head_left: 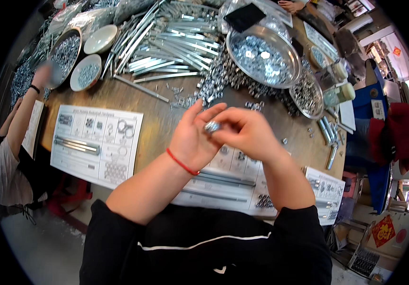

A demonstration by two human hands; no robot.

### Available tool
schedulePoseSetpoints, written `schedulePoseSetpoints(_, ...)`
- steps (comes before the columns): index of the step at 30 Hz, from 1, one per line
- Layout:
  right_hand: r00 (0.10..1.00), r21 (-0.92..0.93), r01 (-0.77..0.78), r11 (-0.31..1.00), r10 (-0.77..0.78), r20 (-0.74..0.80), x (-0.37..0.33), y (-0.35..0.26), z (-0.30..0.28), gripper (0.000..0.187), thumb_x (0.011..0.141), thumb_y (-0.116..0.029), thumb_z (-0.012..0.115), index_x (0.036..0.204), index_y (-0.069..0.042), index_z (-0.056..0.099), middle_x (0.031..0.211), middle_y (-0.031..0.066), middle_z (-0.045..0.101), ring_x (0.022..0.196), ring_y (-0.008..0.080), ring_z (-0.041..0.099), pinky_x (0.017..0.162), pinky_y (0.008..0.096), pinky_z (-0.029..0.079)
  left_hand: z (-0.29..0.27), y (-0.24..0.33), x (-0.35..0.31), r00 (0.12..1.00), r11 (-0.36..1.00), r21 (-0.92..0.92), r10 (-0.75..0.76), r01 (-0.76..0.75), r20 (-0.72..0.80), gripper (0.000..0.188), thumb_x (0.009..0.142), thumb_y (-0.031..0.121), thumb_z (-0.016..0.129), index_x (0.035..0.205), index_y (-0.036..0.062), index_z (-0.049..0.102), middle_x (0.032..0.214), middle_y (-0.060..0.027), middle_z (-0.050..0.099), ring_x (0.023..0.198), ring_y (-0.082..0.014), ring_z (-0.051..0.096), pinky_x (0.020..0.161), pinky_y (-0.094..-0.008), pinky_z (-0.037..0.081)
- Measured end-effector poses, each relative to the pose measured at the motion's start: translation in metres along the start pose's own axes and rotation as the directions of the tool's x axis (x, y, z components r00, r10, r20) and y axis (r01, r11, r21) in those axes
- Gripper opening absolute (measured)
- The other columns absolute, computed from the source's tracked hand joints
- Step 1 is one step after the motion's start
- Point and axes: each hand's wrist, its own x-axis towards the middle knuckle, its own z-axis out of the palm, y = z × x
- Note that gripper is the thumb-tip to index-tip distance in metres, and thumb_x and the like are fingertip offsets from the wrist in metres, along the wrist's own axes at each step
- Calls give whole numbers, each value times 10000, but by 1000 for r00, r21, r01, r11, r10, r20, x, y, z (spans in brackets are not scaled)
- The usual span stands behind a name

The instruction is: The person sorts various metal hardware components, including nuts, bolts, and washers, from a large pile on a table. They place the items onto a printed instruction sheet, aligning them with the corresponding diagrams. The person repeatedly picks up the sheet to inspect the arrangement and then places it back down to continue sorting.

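My left hand (192, 135) is turned palm up with its fingers stretched out and a red cord around the wrist. Over that palm, the fingertips of my right hand (249, 130) pinch a small shiny metal piece (211, 126). It looks like a nut, but blur hides its exact kind. Under my forearms lies a printed sheet (204, 176) with hardware drawings. Long metal rods (228, 178) and a cluster of small dark nuts (264, 201) rest on it. Just beyond my hands, loose nuts (209, 88) are heaped on the wooden table (152, 111).
Metal bars (176, 42) pile up at the back. A steel bowl (295, 71) of small hardware stands at the back right, jars (339, 95) beside it. White bowls (101, 39) stand at the back left. Another sheet (95, 164) lies left. A co-worker's hand (43, 76) is at far left.
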Motion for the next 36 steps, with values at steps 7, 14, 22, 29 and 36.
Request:
schedulePoseSetpoints(7,991,-133,-99,986,86,-101,-56,5,62,182,762,10,670,932,-25,616,666,-2,490,611,93,482,556,257,393,-43,-31,-27,986,991,68,-121,114,114,389,1051,325,396,1223,11,546,1230,-175,604,1188,-302,555,1064,-439,421)
schedulePoseSetpoints(14,835,-497,132,858,-366,-410,-96,16,75,212,664,-36,762,835,-47,636,918,73,614,856,274,567,737,364,455,-54,-44,-76,968,895,393,-246,208,47,418,1045,350,486,1247,-7,566,1211,-133,640,1067,-202,631,976,-362,491)
schedulePoseSetpoints(22,911,-368,198,908,-309,-274,-158,14,83,334,656,0,784,975,-57,705,976,63,635,924,247,599,798,339,480,-68,-46,-115,958,605,796,-242,24,154,308,877,77,740,1163,-14,669,932,-26,686,817,-57,622,723,-210,521)
schedulePoseSetpoints(29,924,-245,217,945,-280,-262,-175,32,93,351,637,25,768,980,-36,728,935,63,615,864,211,594,739,305,480,-74,-47,-120,951,344,931,-225,-126,212,341,790,172,842,1091,50,737,719,20,618,643,-34,495,601,-220,446)
schedulePoseSetpoints(36,907,-157,218,963,-259,-331,-162,35,91,334,660,1,779,988,-38,733,928,54,616,846,181,585,703,282,463,-76,-35,-114,940,403,915,-301,-27,160,317,848,8,751,1154,-25,673,971,-88,720,873,-107,673,773,-230,545)
